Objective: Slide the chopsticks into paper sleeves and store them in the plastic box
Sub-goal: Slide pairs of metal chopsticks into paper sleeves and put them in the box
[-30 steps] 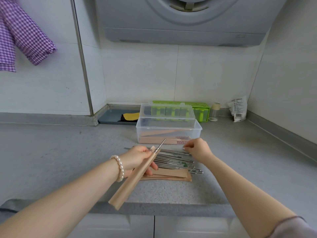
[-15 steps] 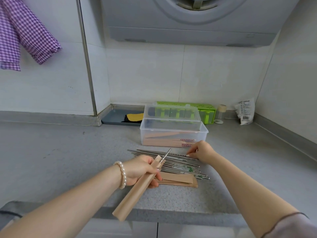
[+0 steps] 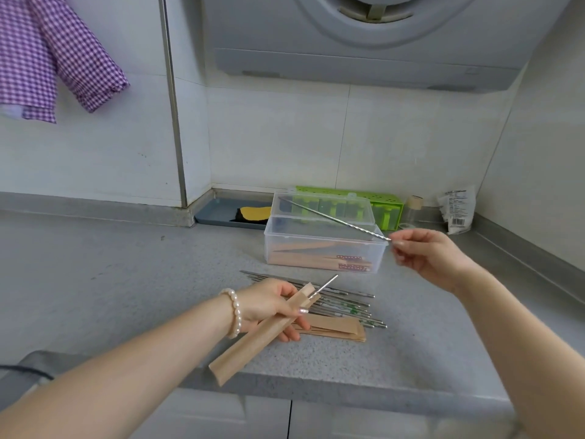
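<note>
My left hand grips a brown paper sleeve with one metal chopstick's tip sticking out of its top. My right hand pinches the end of a second metal chopstick, held in the air in front of the clear plastic box. The open box holds several sleeved chopsticks. Between my hands, several loose metal chopsticks lie on the counter, partly on a small stack of empty paper sleeves.
A green container stands behind the box, with a small jar and a white packet to its right. A grey tray with a yellow sponge sits at the back. The counter's front edge runs just below the sleeves.
My right hand has lifted one chopstick off the pile and raised it to the right, in front of the box. My left hand keeps the sleeve in place.
</note>
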Motion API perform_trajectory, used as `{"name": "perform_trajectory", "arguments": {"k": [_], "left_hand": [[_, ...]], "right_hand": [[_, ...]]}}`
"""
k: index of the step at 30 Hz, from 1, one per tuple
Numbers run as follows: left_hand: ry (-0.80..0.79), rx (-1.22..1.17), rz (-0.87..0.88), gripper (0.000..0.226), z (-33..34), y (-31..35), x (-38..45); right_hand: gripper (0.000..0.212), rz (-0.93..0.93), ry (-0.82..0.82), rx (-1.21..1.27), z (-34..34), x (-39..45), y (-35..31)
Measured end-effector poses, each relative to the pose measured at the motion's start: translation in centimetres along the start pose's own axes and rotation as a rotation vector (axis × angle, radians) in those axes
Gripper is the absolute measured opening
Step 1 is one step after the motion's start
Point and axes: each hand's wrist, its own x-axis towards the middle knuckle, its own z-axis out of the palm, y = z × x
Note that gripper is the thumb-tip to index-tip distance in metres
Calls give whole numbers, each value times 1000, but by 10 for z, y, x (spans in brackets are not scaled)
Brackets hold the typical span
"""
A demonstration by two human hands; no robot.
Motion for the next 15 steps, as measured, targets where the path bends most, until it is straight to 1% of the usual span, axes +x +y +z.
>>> {"name": "perform_trajectory", "arguments": {"k": [2, 3, 5, 6, 7, 8, 9, 10, 13, 15], "left_hand": [[-17, 3, 25, 10, 3, 5, -2], [-24, 2, 35, 11, 4, 8, -3], [-34, 6, 50, 14, 7, 14, -5], [-38, 12, 55, 16, 8, 16, -7], [-43, 17, 56, 17, 9, 18, -8], [-51, 21, 54, 18, 10, 19, -9], [-58, 23, 52, 18, 11, 21, -11], [-64, 26, 52, 18, 12, 22, -12], [-69, 39, 51, 23, 14, 24, -16], [-61, 55, 54, 23, 15, 25, -17]], "right_hand": [[34, -38, -7, 152, -9, -10, -11], [34, -53, -1, 189, -12, -14, -16], [17, -80, 51, 206, -15, -21, -22], [22, -102, 102, 199, -16, -23, -23], [35, -125, 153, 177, -19, -23, -22], [43, -148, 183, 159, -21, -24, -22], [45, -168, 207, 152, -21, -25, -22], [43, -185, 229, 153, -22, -27, -22], [27, -202, 282, 129, -23, -27, -25], [23, -198, 289, 117, -21, -27, -27]]}}
